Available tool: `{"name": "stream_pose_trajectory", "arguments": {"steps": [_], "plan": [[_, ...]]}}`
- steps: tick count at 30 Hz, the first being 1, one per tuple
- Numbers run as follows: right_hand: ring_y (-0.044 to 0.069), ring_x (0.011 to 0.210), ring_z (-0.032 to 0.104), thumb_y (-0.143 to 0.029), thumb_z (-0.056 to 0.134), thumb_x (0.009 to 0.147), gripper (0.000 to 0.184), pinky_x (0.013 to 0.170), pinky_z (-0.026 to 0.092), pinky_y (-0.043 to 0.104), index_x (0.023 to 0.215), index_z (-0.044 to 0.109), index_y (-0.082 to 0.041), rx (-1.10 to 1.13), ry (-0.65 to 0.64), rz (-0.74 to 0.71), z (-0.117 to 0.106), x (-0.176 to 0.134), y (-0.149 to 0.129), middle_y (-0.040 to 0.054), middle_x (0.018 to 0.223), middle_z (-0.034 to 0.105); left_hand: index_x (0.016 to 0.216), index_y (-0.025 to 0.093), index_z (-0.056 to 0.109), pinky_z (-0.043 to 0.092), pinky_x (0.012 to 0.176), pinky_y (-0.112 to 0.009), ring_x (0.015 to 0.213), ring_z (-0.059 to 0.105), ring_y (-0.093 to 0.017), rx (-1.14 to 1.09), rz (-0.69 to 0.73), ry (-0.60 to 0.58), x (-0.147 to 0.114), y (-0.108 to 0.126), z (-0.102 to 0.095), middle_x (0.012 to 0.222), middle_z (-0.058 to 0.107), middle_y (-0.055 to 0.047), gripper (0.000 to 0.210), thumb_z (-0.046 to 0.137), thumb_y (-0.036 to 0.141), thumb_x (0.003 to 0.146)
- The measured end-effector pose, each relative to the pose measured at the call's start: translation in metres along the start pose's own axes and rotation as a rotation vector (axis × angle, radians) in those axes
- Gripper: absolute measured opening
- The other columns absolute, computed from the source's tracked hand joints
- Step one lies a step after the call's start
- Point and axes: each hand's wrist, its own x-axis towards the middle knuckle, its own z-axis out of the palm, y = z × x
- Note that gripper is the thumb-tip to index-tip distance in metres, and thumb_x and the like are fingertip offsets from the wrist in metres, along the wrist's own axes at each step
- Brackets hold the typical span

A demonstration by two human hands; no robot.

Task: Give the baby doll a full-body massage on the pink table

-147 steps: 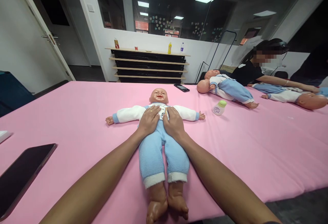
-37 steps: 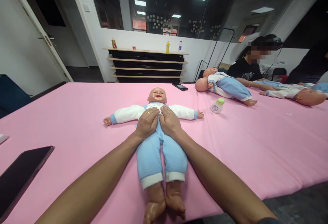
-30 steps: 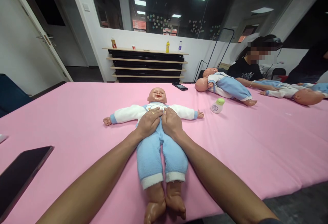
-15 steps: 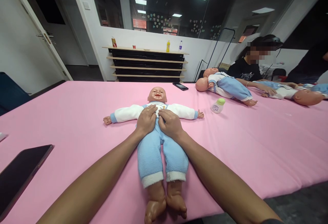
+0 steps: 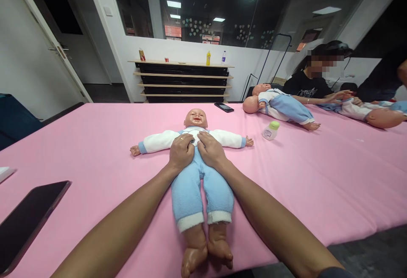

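The left hand and right hand rest palm-down, side by side, on the front of the doll, fingers together, slightly bent and unclenched, not wrapped around anything. A narrow strip of the doll's white top shows between them. The left wears a ring. The doll lies face-up on the pink worktop, arms spread, feet toward the near edge. A bottle sits near its outstretched arm.

A plastic baby doll in blue-and-white clothes lies face up on a pink cloth-covered table, a large flat black smartphone at near left. To the right, a white plastic bottle with a green cap sits before two blue-and-white-clothed plastic dolls; a small black phone lies behind.
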Motion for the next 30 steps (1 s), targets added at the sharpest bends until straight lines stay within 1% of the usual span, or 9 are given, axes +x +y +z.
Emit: {"name": "stream_pose_trajectory", "arguments": {"steps": [4, 8, 11, 13, 16, 19, 22, 26, 30], "plan": [[0.02, 0.137, 0.042, -0.031, 0.04, 0.096, 0.042, 0.118, 0.028, 0.04, 0.132, 0.056, -0.017, 0.009, 0.001, 0.04, 0.001, 0.0, 0.005, 0.0088, 0.142, 0.051, 0.112, 0.02, 0.067, 0.04, 0.109, -0.043, 0.122, 0.055, -0.022, 0.006, 0.041, -0.101, 0.004, -0.001, -0.001, 0.124, 0.065, -0.005, 0.036, 0.048, 0.015, 0.082], [0.02, 0.138, 0.04, -0.035, 0.035, 0.098, 0.048, 0.118, 0.025, 0.043, 0.138, 0.05, -0.015, 0.0, -0.01, 0.123, 0.0, -0.001, 0.023, 0.0111, 0.145, 0.047, 0.126, 0.021, 0.06, 0.034, 0.112, -0.048, 0.131, 0.047, -0.025, 0.064, -0.005, -0.172, 0.011, -0.01, -0.001, 0.136, 0.057, -0.007, 0.04, 0.047, 0.024, 0.088], [0.021, 0.138, 0.04, -0.038, 0.03, 0.099, 0.05, 0.118, 0.023, 0.045, 0.14, 0.047, -0.015, -0.018, -0.036, 0.188, -0.003, -0.003, 0.04, 0.0121, 0.144, 0.048, 0.131, 0.022, 0.056, 0.03, 0.112, -0.053, 0.135, 0.042, -0.028, 0.111, -0.064, -0.225, 0.013, -0.023, -0.001, 0.141, 0.052, -0.009, 0.042, 0.043, 0.033, 0.093], [0.022, 0.139, 0.038, -0.038, 0.027, 0.1, 0.05, 0.118, 0.018, 0.047, 0.139, 0.048, -0.015, -0.051, -0.057, 0.236, -0.005, -0.003, 0.048, 0.0127, 0.145, 0.048, 0.135, 0.022, 0.052, 0.028, 0.112, -0.054, 0.136, 0.041, -0.029, 0.149, -0.107, -0.262, 0.013, -0.035, -0.004, 0.143, 0.051, -0.01, 0.045, 0.038, 0.038, 0.096], [0.024, 0.141, 0.034, -0.039, 0.023, 0.1, 0.053, 0.119, 0.011, 0.048, 0.139, 0.048, -0.014, -0.119, -0.088, 0.308, -0.008, -0.004, 0.057, 0.0121, 0.146, 0.046, 0.138, 0.019, 0.049, 0.026, 0.113, -0.051, 0.134, 0.043, -0.027, 0.244, -0.182, -0.298, 0.011, -0.053, -0.011, 0.141, 0.052, -0.011, 0.05, 0.029, 0.042, 0.099], [0.024, 0.142, 0.03, -0.038, 0.02, 0.1, 0.053, 0.119, 0.006, 0.047, 0.14, 0.047, -0.015, -0.193, -0.102, 0.364, -0.011, -0.005, 0.064, 0.0108, 0.145, 0.046, 0.135, 0.016, 0.053, 0.02, 0.115, -0.05, 0.131, 0.046, -0.028, 0.376, -0.254, -0.29, 0.009, -0.066, -0.017, 0.135, 0.057, -0.013, 0.054, 0.023, 0.043, 0.099], [0.025, 0.142, 0.028, -0.036, 0.021, 0.098, 0.052, 0.118, -0.002, 0.049, 0.137, 0.048, -0.014, -0.275, -0.087, 0.414, -0.012, -0.006, 0.073, 0.0117, 0.144, 0.048, 0.124, 0.013, 0.062, 0.016, 0.114, -0.052, 0.126, 0.048, -0.031, 0.486, -0.278, -0.259, 0.008, -0.073, -0.02, 0.123, 0.064, -0.016, 0.055, 0.022, 0.041, 0.098], [0.028, 0.142, 0.026, -0.034, 0.023, 0.097, 0.05, 0.115, -0.008, 0.055, 0.131, 0.053, -0.014, -0.345, -0.025, 0.455, -0.012, -0.009, 0.085, 0.0129, 0.141, 0.05, 0.105, 0.01, 0.071, 0.013, 0.113, -0.054, 0.119, 0.052, -0.033, 0.599, -0.291, -0.237, 0.009, -0.079, -0.022, 0.107, 0.069, -0.02, 0.058, 0.022, 0.041, 0.096], [0.03, 0.142, 0.024, -0.036, 0.023, 0.097, 0.048, 0.111, -0.009, 0.061, 0.121, 0.059, -0.015, -0.37, 0.049, 0.51, -0.014, -0.011, 0.093, 0.0136, 0.138, 0.051, 0.095, 0.009, 0.073, 0.006, 0.112, -0.059, 0.118, 0.051, -0.037, 0.698, -0.343, -0.204, 0.01, -0.088, -0.025, 0.098, 0.07, -0.021, 0.061, 0.024, 0.046, 0.094]]}}
